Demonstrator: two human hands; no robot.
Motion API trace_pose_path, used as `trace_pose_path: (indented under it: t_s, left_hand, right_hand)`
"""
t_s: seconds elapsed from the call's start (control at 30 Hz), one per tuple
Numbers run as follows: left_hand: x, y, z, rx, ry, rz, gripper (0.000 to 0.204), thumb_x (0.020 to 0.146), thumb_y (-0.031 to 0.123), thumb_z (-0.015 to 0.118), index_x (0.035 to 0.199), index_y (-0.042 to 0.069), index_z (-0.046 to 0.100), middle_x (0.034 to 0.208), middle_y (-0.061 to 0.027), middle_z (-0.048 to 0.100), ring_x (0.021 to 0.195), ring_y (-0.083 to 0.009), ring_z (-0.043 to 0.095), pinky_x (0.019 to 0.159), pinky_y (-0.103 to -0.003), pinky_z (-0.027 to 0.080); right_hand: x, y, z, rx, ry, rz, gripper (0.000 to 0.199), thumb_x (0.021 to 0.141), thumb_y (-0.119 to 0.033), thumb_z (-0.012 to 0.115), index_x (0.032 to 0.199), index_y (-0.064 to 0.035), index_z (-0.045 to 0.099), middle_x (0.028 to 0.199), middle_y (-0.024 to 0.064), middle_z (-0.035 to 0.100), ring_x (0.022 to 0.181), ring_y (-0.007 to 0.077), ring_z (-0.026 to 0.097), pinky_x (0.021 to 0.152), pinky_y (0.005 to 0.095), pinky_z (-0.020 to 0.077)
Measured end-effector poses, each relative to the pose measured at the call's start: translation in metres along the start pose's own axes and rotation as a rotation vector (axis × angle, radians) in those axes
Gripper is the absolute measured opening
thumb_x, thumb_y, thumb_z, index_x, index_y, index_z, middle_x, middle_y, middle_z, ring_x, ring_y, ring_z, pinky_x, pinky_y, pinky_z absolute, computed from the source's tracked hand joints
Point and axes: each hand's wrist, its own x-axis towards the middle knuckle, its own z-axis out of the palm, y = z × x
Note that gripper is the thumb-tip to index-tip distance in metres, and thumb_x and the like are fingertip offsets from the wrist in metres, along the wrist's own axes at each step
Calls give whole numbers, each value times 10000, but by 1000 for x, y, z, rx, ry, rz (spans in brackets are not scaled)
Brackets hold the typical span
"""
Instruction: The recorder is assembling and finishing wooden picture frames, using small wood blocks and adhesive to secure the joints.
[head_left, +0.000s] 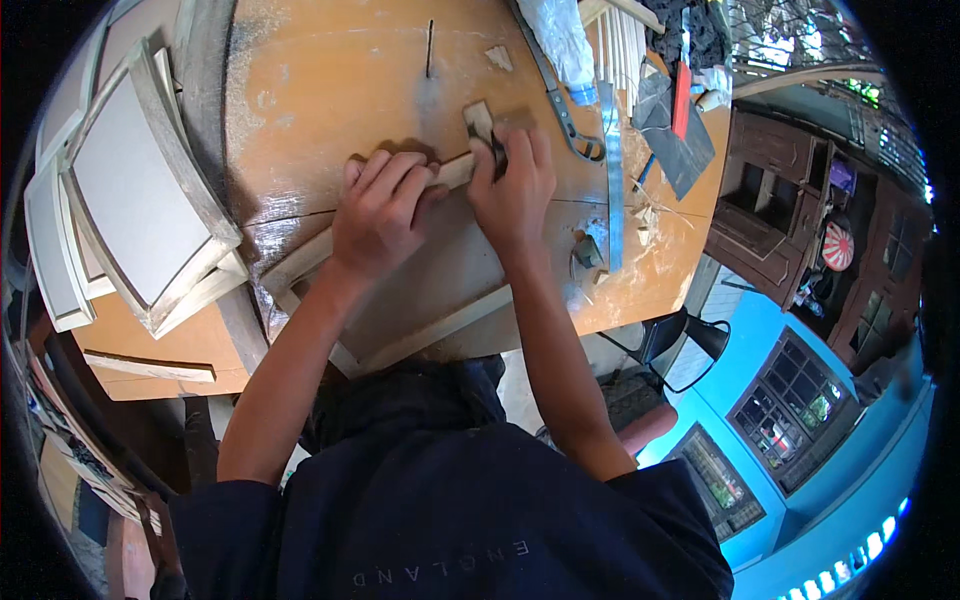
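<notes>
A pale wooden frame (300, 265) with a flat panel lies on the orange worktable (330, 80). My left hand (380, 215) presses flat on the frame's upper rail, fingers spread over it. My right hand (512, 185) grips a small wooden block (480, 122) at the frame's far corner, its fingers curled around the block's lower end. The block stands against the end of the rail. What is under my right palm is hidden.
Two grey framed panels (130, 190) are stacked at the left. A metal ruler (612, 170), a clear plastic bag (560, 40), a dark nail (430, 48), wood scraps (640, 215) and sawdust lie on the table. A loose wood strip (150, 367) lies at the near left edge.
</notes>
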Motion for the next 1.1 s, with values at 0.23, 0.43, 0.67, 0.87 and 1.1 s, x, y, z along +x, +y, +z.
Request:
trace_pose_path:
  t_s: [0.23, 0.43, 0.67, 0.87, 1.1]
  left_hand:
    - [-1, 1, -2, 17, -13, -24, 202, 806, 173, 767, 970, 92, 682, 1004, -35, 650, 916, -223, 607, 786, -376, 405]
    - [-1, -1, -1, 14, -21, -24, 216, 814, 180, 779, 986, 76, 698, 1042, -59, 668, 939, -256, 621, 792, -391, 429]
    - [-2, 1, -1, 15, -19, -38, 208, 811, 174, 770, 985, 87, 697, 1007, -40, 654, 924, -238, 609, 783, -381, 412]
    - [-2, -3, -1, -23, -36, -66, 237, 803, 185, 778, 1000, 87, 692, 995, -42, 645, 930, -236, 604, 786, -386, 407]
    - [24, 14, -1, -30, -218, -229, 327, 806, 240, 778, 1093, 104, 698, 1036, -50, 664, 979, -262, 614, 839, -403, 427]
  right_hand:
    - [-35, 1, -14, -30, 33, -21, 184, 861, -105, 746, 969, -16, 627, 881, 170, 585, 808, 379, 606, 678, 440, 496]
    - [33, 22, -18, -21, 132, 2, 217, 852, -107, 726, 989, 28, 626, 880, 191, 586, 814, 398, 595, 723, 484, 488]
    - [-8, 38, -49, 7, 80, 172, 192, 873, -93, 748, 1013, 10, 664, 912, 167, 639, 769, 311, 641, 679, 388, 514]
    - [-34, 28, -53, 40, 98, 260, 181, 900, -83, 718, 1051, 6, 675, 914, 144, 644, 764, 275, 639, 681, 365, 516]
    - [-63, 49, -64, 631, 154, 631, 166, 997, -142, 641, 1063, 2, 689, 867, 6, 634, 738, 89, 537, 643, 254, 436]
